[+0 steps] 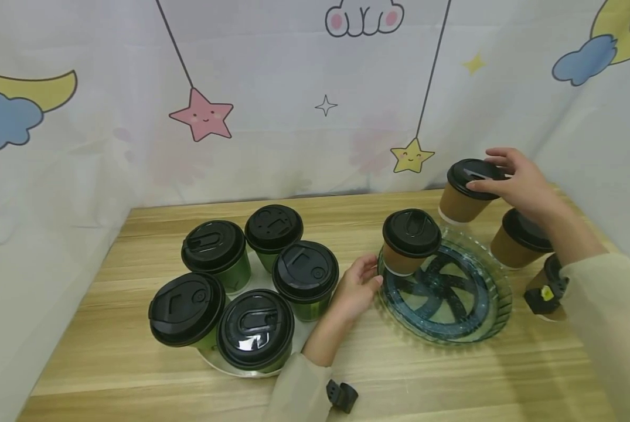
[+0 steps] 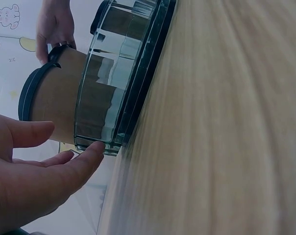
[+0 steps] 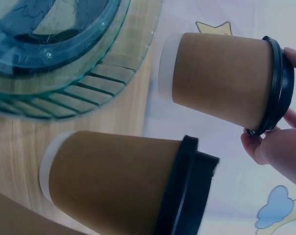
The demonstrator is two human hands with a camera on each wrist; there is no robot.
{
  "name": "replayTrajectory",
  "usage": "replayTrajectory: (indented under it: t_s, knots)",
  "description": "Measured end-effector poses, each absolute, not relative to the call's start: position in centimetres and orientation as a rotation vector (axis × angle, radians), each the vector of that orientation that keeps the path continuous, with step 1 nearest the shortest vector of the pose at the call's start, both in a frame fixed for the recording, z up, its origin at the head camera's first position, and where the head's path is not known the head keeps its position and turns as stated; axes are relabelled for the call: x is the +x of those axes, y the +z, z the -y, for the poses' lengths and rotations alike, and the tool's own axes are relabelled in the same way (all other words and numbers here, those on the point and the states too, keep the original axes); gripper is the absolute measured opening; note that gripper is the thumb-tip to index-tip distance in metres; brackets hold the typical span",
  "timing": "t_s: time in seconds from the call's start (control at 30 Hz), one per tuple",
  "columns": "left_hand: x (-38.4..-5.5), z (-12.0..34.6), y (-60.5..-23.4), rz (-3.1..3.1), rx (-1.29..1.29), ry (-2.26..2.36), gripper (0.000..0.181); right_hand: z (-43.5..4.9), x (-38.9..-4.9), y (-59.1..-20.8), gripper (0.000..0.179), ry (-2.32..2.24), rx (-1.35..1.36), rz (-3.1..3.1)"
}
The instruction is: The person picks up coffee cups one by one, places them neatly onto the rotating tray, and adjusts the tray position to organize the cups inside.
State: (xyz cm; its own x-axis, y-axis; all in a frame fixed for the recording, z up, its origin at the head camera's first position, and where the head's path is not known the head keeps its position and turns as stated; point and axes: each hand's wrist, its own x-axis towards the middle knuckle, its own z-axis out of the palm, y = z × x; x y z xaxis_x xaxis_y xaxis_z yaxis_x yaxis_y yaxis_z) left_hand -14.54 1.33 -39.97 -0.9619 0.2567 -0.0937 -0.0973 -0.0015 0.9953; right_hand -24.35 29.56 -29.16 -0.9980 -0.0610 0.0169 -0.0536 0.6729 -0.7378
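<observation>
At the back right, my right hand (image 1: 523, 181) grips a brown paper coffee cup (image 1: 462, 204) by its black lid. In the right wrist view this held cup (image 3: 221, 81) is raised off the table, thumb and fingers around the lid's edge. Another brown cup (image 1: 399, 262) stands in the left part of a clear green glass tray (image 1: 500, 308). Beside that tray's left rim is my left hand (image 1: 357, 290), its fingers loosely bent and holding nothing. Its fingertips are close to the rim in the left wrist view; whether they touch it I cannot tell.
Two more lidded brown cups, a rear one (image 1: 515, 243) and a front one (image 1: 554, 281), stand right of the tray, partly behind my right forearm. Several green cups (image 1: 235, 274) with black lids crowd a white plate (image 1: 217, 364) at left. A patterned curtain (image 1: 293, 146) hangs behind the wooden table (image 1: 409, 384).
</observation>
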Motion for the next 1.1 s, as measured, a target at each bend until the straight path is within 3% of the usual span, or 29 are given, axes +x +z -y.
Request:
replayTrajectory:
  t_s: [1.1]
  knots:
    - [-14.6, -1.2, -40.0, -1.971, 0.165, 2.093, 0.044, -30.6, -19.1, -28.8, 0.075, -1.134, -0.312, -2.918]
